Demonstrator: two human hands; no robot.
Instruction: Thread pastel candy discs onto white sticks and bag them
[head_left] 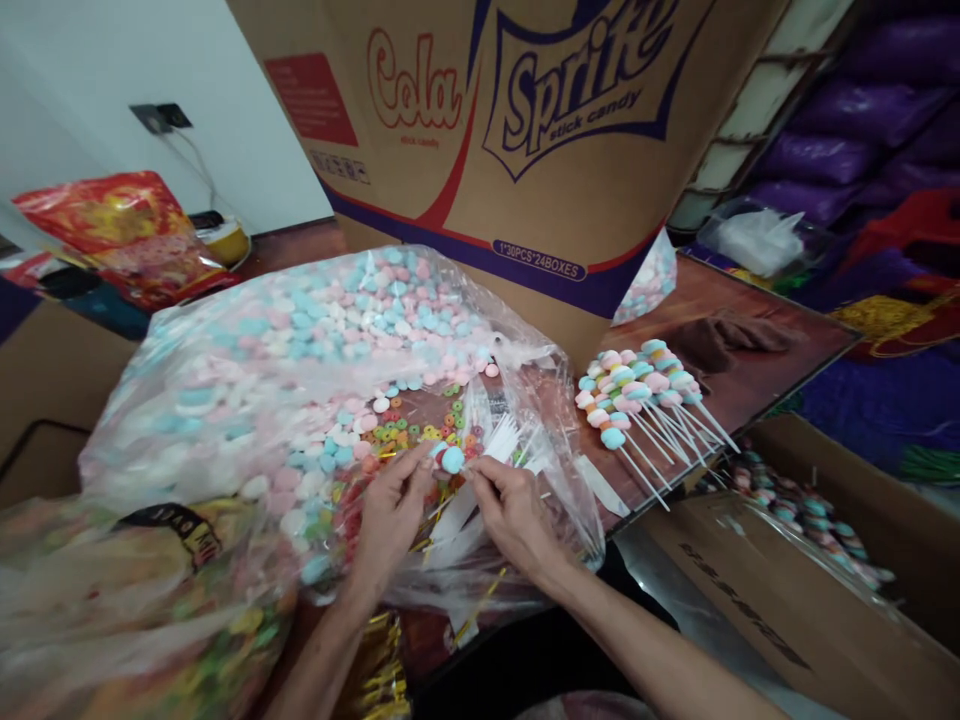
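Between my two hands is a candy stick with a blue marshmallow and a red piece beside it. My left hand pinches its left end by the candy. At its other end, the fingertips of my right hand are pressed together around the thin stick, which is mostly hidden. Right below lie white sticks and small ring gummies in several colours. A large clear bag of pink, blue and white marshmallows spreads open behind and to the left of my hands.
Finished-looking marshmallow skewers lie piled at the right on the brown table. A big cardboard box stands at the back. Another bag of gummies is at front left. An open carton with more skewers sits lower right.
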